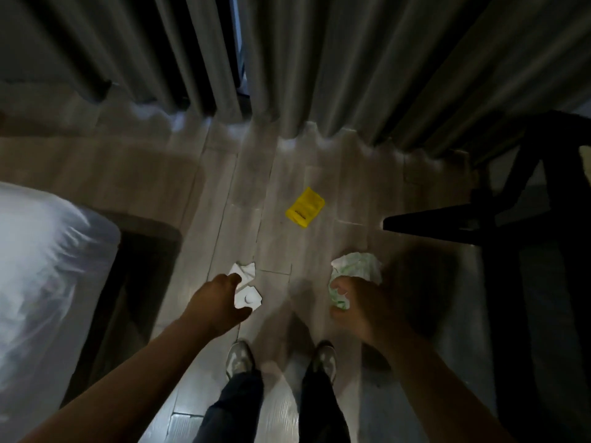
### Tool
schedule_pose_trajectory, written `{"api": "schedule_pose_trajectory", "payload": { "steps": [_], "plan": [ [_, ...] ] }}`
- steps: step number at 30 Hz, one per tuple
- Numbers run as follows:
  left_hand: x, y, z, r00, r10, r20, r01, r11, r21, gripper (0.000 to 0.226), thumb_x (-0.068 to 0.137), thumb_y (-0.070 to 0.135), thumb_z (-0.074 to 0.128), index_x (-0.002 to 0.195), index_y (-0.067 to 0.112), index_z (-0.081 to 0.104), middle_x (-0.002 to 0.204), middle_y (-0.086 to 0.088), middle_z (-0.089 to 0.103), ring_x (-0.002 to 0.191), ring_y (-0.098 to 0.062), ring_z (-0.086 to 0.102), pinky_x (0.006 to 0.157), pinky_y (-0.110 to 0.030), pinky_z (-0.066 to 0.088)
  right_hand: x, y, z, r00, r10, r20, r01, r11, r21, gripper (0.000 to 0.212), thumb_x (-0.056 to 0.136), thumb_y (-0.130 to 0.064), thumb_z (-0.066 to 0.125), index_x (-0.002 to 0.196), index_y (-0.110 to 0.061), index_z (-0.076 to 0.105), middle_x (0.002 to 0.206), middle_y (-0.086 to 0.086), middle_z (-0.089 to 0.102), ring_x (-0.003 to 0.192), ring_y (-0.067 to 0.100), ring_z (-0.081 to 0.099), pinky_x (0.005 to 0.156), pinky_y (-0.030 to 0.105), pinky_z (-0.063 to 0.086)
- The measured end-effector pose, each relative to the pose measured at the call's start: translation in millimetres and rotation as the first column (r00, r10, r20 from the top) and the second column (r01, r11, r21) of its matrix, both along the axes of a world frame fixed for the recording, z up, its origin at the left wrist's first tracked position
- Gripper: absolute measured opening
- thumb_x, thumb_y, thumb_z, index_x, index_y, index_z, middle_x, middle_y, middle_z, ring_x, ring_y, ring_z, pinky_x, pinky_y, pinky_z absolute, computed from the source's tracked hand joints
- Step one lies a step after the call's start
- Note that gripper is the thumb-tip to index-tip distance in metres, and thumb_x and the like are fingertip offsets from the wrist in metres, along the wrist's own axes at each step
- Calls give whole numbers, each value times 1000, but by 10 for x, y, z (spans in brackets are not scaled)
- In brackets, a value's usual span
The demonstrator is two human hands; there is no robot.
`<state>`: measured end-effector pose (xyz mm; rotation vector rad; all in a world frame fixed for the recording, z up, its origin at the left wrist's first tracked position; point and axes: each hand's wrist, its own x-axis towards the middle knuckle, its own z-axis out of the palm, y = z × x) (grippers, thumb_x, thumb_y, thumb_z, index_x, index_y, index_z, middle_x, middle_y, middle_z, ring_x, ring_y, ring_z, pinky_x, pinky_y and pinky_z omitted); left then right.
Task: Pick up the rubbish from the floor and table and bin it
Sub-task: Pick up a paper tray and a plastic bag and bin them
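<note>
At nine o'clock in the view bulged a pale plastic bag (pixel 48 251), possibly the bin liner, though the blur left that unsure. Just right of it, at about seven o'clock, the left hand (pixel 217 298) reached down to the floor (pixel 287 161), fingers above and thumb below, curled narrowly round the near edge of a crumpled white paper (pixel 248 287). Whether the paper had left the boards could not be told.

Near the centre, at one o'clock from that paper and well apart from both hands, a yellow packet (pixel 305 207) lay flat and untouched. At four o'clock the right hand (pixel 367 308) gripped a scrunched green-and-white wrapper (pixel 358 266), most of which billowed out beyond the thumb. A black furniture frame (pixel 479 225) stood at three o'clock.

The likeliest slip was the white paper. The left hand held only its edge, so a loose fold could have torn or slid free on the lift. With both hands full, taking the flat yellow packet would have meant pinching it against the boards with occupied fingers, and the wrapper might have dropped. The dim light could also have hidden smaller scraps near the frame.
</note>
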<state>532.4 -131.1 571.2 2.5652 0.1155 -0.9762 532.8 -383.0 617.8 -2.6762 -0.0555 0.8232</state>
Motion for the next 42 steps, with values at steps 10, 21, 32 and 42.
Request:
{"api": "schedule_pose_trajectory", "payload": {
  "steps": [10, 21, 32, 42],
  "plan": [
    [108, 16, -2512, 1000, 1, -8, -1, 994, 113, 95, 66, 52, 77, 142, 17, 32, 138, -7, 44, 117, -26, 50, 95, -38, 47, 497, -130, -2500, 982, 141, -126, -129, 987, 98, 47, 87, -31, 65, 129, -16, 49, 123, 7, 56, 112, 22, 55, 91, 30, 46],
    [-65, 488, -5053, 991, -81, 103, 66, 988, 140, 119, 61, 67, 72, 151, 23, 10, 158, -5, 9, 142, -27, 20, 113, -39, 29, 878, 234, -5195, 967, 239, -84, -222, 959, 175, 51, 82, -28, 67, 129, -17, 52, 128, 5, 55, 114, 21, 54, 97, 30, 44],
    [-73, 337, -5777, 979, -200, 36, 178, 929, 323, 134, 55, 77, 68, 148, 32, -17, 155, -6, -29, 143, -38, -20, 115, -62, 3, 754, 364, -5722, 924, 341, 172, -374, 901, 220, 49, 78, -27, 67, 124, -17, 53, 111, 0, 59, 102, 16, 57, 77, 22, 41],
    [-12, 307, -6021, 968, -250, -18, 245, 925, 291, 136, 51, 72, 74, 146, 38, -16, 156, -9, -23, 142, -44, -14, 111, -67, 13, 750, 149, -5779, 920, 372, 123, -384, 919, 87, 61, 80, -27, 67, 135, -15, 45, 126, 7, 58, 113, 21, 56, 91, 26, 44]
  ]
}}
